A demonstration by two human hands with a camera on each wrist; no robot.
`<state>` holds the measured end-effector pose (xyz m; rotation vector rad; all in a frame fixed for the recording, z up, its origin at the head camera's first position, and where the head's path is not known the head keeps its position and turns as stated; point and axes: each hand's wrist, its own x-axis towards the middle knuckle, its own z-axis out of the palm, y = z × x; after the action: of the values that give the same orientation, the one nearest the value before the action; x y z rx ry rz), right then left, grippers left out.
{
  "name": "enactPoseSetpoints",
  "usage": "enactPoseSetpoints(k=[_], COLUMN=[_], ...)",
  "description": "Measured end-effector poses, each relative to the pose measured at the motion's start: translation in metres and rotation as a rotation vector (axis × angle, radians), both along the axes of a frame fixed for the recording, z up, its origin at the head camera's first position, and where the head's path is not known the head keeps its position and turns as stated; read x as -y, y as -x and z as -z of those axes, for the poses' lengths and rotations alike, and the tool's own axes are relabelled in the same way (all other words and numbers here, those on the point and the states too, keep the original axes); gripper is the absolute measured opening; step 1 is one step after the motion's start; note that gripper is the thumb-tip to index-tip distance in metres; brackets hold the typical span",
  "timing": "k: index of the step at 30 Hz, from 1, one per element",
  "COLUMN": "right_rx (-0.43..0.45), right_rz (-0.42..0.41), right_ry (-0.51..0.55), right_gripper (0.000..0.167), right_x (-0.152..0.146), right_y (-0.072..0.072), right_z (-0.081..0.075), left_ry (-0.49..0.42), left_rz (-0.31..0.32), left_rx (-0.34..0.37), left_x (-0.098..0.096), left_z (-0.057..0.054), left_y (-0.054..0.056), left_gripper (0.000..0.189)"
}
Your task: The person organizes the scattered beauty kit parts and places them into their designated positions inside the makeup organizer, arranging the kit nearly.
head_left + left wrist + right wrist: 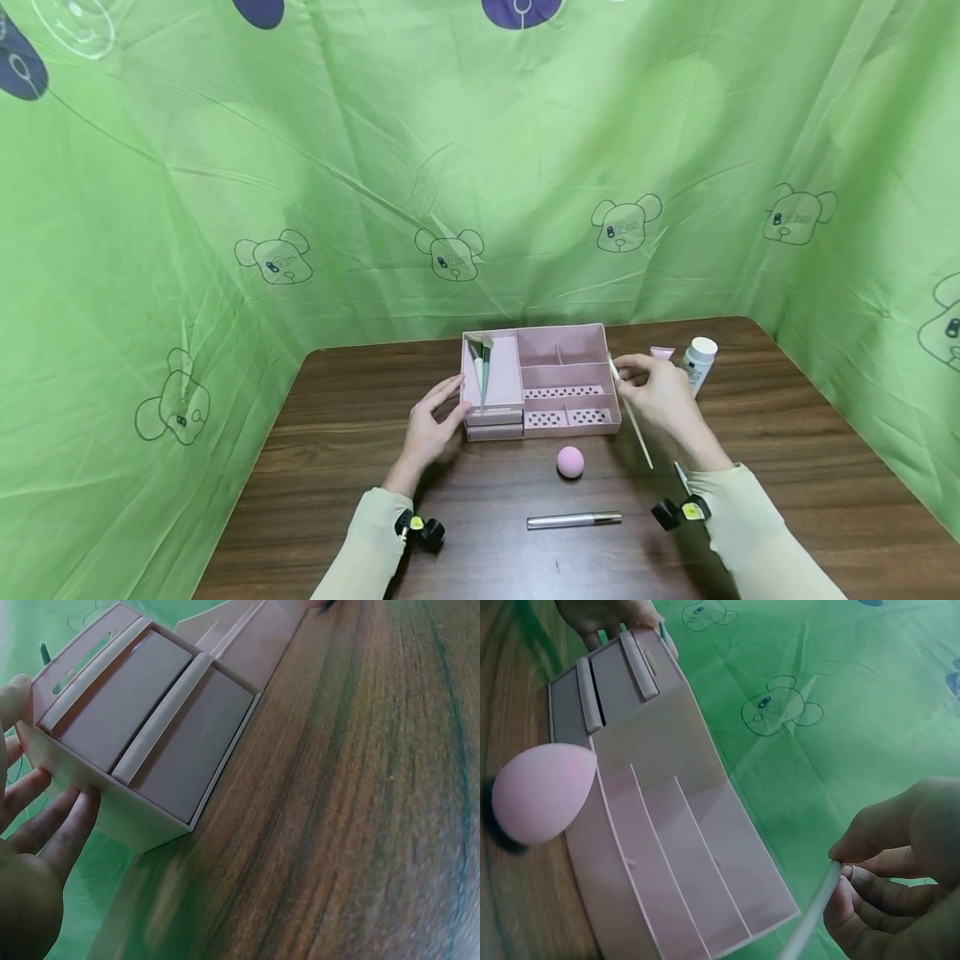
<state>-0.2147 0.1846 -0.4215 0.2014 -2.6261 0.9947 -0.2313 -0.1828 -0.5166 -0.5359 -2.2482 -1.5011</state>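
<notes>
Pale sleeves (753, 533) come nearest the camera, flanking the space in front of the pink box (507, 367). That box sits on the table (337, 442), with two drawers (199, 746) at its front left and divided compartments across its right part. Just beside the box's right wall, the right grip (660, 392) is closed to a fingertip pinch near one end of a thin stick (637, 429), which slants outside the box with its far end beyond the front right corner. Whether that end touches the table I cannot tell. At the box's left side, the left grip (427, 429) is open, fingers spread against the wall and thumb at the upper front edge; it seems to steady the box.

Stowing the stick in the box looks to be the step in hand. If so, the next move calls for lifting the stick clear of the right wall and laying it inside, the left side held steady.

Two brushes (486, 371) lie on the box's left top. Before the box rests a pink sponge (570, 462), and farther in front a silver pen (573, 520). Right of the box, beyond the right grip, are a tube (662, 353) and a white bottle (699, 362). Behind the box hangs a green curtain (375, 150).
</notes>
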Motion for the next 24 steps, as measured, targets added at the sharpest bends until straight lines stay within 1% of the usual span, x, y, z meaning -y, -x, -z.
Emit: enactPoseSetpoints(k=[4,11,12,14,19,22,24], right_rx=[-0.008,0.02,0.017,0.007,0.003,0.012,0.012], right_rz=[-0.011,-0.062,-0.065,-0.064,-0.033,-0.033,-0.046], right_ry=[0.023,0.088,0.096,0.105,0.1,0.095,0.098], right_gripper=[0.027,0.027,0.027,0.026,0.026,0.026,0.028], right_x=[0.009,0.024,0.026,0.031,0.042,0.048,0.052], right_y=[0.009,0.021,0.022,0.025,0.03,0.033,0.036], right_z=[-0.002,-0.009,-0.01,-0.013,-0.017,-0.02,-0.023], left_ry=[-0.005,-0.006,-0.005,0.005,0.015,0.012,0.012], left_rz=[-0.008,0.007,0.006,-0.002,-0.01,-0.001,0.004], left_rx=[0.0,-0.018,-0.019,-0.018,0.004,0.014,0.005], left_x=[-0.002,-0.009,-0.009,-0.008,-0.003,-0.001,0.0], left_z=[-0.003,-0.023,-0.024,-0.021,-0.006,-0.002,-0.002], left_y=[-0.002,-0.014,-0.014,-0.012,-0.003,-0.001,-0.001], left_gripper=[0.047,0.045,0.045,0.046,0.047,0.047,0.047])
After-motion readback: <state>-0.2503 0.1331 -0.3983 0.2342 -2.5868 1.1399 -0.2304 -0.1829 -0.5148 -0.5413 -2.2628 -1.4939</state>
